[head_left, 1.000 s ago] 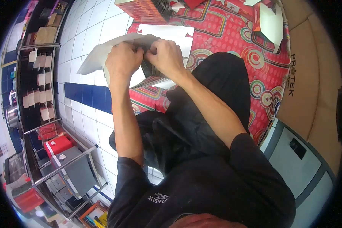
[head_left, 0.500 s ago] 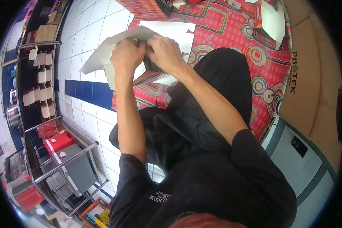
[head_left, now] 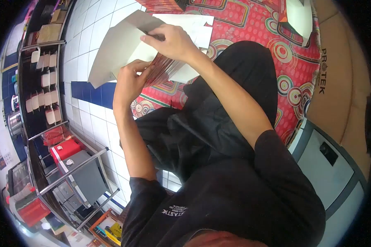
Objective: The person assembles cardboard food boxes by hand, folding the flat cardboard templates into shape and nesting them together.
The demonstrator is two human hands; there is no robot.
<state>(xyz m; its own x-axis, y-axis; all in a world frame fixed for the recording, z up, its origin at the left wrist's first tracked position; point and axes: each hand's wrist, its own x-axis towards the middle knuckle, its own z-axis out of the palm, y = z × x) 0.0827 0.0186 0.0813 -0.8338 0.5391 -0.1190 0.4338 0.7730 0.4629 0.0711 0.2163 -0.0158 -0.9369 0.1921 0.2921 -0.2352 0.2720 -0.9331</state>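
A partly folded cardboard carton blank (head_left: 117,45), grey-white with its large panel raised at the left, is between my hands above the mat. My right hand (head_left: 175,43) is closed on its upper folded edge, thumb and fingers pinching a flap. Lower down, my left hand (head_left: 130,80) is closed at the blank's near edge, thumb and forefinger against the card. Right beside the left fingers is a stack of thin card layers (head_left: 165,70) with reddish-brown edges. More flat white card (head_left: 200,31) lies beyond my right hand.
A red patterned mat (head_left: 251,29) lies under my black-clad knee. A stack of red printed cartons (head_left: 163,5) stands at the far edge, and an open carton (head_left: 299,20) sits at the far right. A metal rack (head_left: 41,99) stands left; a large brown cardboard sheet (head_left: 342,82) is at right.
My left hand has moved down and toward me along the blank, away from my right hand. My right hand has shifted slightly up, and the blank's large panel stands more spread out.
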